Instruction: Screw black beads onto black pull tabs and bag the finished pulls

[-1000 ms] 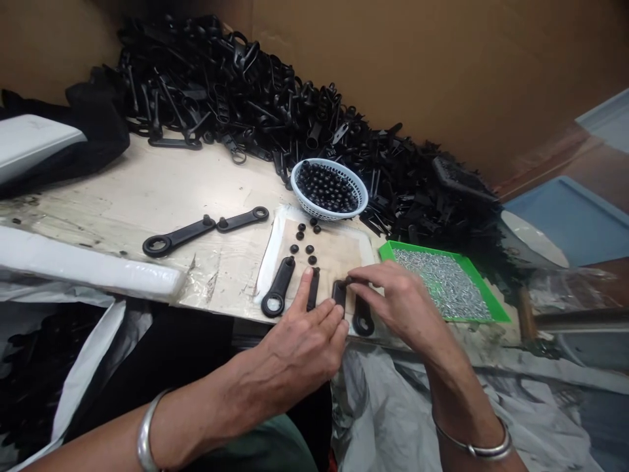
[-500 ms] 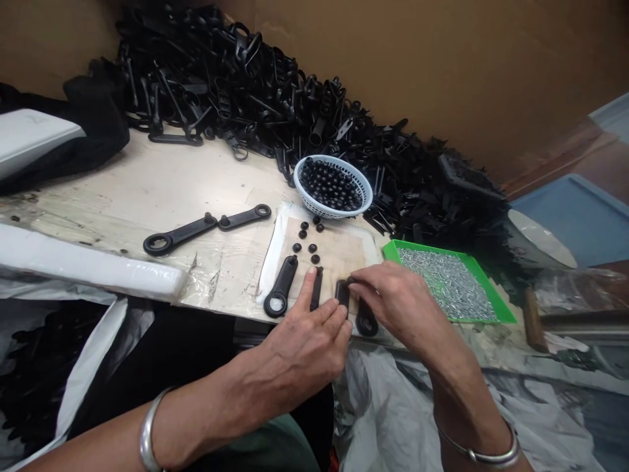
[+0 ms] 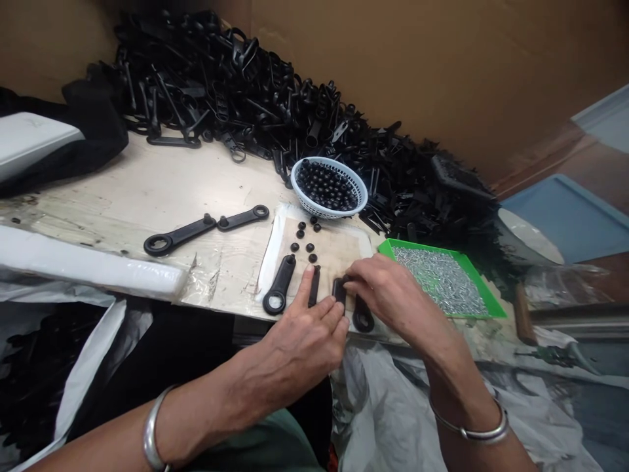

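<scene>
black arm (image 3: 339, 290) lies near tabletop's near edge. left hand (image 3: 307, 337) rests across it, fingers extended: hold arm flat, steady. right hand (image 3: 393, 295): fingertips bunched at far end, grip hidden, cannot tell; apply force squarely. green tray (image 3: 495, 305) limits right, basket (image 3: 325, 212) far; open room left.

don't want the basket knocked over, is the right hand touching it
Apart: the head view shows the brownish board in a gap between the right hand and the blue basket.
</scene>
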Motion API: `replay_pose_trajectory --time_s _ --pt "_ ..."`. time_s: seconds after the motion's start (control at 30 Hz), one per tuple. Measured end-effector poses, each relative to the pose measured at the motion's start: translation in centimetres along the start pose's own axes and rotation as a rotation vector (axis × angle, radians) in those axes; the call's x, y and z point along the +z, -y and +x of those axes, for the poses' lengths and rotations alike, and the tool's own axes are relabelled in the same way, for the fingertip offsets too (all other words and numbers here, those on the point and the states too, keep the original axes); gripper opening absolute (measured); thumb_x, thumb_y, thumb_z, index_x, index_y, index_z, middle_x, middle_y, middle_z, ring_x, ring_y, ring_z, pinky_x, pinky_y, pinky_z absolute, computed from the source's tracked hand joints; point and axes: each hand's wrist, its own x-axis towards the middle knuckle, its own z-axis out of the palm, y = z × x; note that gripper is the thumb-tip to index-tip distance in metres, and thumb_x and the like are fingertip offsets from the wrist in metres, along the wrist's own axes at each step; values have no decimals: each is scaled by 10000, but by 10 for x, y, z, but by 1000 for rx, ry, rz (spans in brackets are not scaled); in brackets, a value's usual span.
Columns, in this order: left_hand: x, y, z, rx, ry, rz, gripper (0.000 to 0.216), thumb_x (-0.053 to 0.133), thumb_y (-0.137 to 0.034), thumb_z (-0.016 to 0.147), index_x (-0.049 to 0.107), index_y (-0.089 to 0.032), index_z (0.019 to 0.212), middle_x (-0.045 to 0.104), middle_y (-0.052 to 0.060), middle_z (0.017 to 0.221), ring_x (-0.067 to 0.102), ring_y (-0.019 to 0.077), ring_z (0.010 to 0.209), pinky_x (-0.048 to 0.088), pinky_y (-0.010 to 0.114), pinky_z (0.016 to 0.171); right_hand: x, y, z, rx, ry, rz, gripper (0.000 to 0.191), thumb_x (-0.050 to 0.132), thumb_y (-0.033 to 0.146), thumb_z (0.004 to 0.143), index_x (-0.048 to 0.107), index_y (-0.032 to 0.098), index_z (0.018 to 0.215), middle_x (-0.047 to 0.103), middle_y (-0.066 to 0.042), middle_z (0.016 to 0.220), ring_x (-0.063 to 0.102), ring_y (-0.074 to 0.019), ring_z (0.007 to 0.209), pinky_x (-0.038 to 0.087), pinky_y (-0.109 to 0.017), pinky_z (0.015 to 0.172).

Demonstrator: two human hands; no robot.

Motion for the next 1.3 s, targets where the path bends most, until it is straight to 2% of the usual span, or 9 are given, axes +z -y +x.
replay_pose_trajectory --time_s 0.07,0.23,0.43,0.7,0.83,0.93,1.07,1.13,1.3 --pt "0 0 0 0 -5 0 230 458 -81 912 596 -81 1097 664 125 1110 595 242 1111 -51 688 1136 1 -3 -4 14 -11 24 18 611 167 893 603 181 901 620 -45 833 528 -226 860 405 -331 725" --pt "0 0 0 -2 11 -11 219 444 -86 919 593 -85 1079 664 126 1098 605 235 1086 15 700 1140 -2 -7 -11 25 -99 85 233 659 201 873 623 193 1103 667 -51 953 554 -232 928 440 -359 806" --pt "2 0 -1 -6 0 -30 216 450 -87 912 594 -90 1073 663 115 1096 603 231 1084 -15 690 1144 4 -4 -2 -46 -77 126 129 609 171 900 682 175 1007 693 -55 941 574 -226 907 461 -360 821" --pt "2 0 -1 -13 0 -58 215 471 -99 909 597 -85 1083 659 114 1110 590 229 1097 -29 648 1165 23 3 -7 36 -247 221 162 582 131 902 688 112 1022 703 -83 904 598 -231 856 486 -354 775" --pt "-1 -1 -1 -28 19 -57 223 461 -90 914 586 -82 1098 647 117 1122 575 233 1120 -37 662 1156 19 4 -8 56 -179 207 154 591 136 896 696 129 1009 701 -82 913 602 -239 876 488 -359 778" --pt "-5 -2 -1 -26 29 -53 236 440 -82 921 574 -75 1115 645 114 1074 576 238 1115 21 682 1151 10 4 -7 69 -117 138 232 614 183 893 673 154 1116 690 -82 921 600 -247 873 487 -366 756" --pt "-12 3 -6 -34 33 -56 222 432 -134 944 561 -106 1123 641 116 1072 572 246 1127 98 710 1133 -1 3 3 68 -176 43 202 575 227 923 667 191 1099 686 -61 949 581 -256 904 465 -380 774" --pt "-13 8 -12 -51 6 -23 211 443 -166 950 559 -112 1117 633 132 1129 565 252 1146 68 715 1130 -2 3 14 -9 -157 82 154 541 198 939 676 205 1012 692 -33 990 577 -231 933 452 -359 802" --pt "-14 18 -27 -106 -5 51 214 453 -133 937 566 -103 1116 628 135 1196 549 248 1177 -19 706 1131 5 8 46 -93 -60 71 204 547 163 921 664 264 1055 688 4 1040 571 -220 992 431 -312 717"
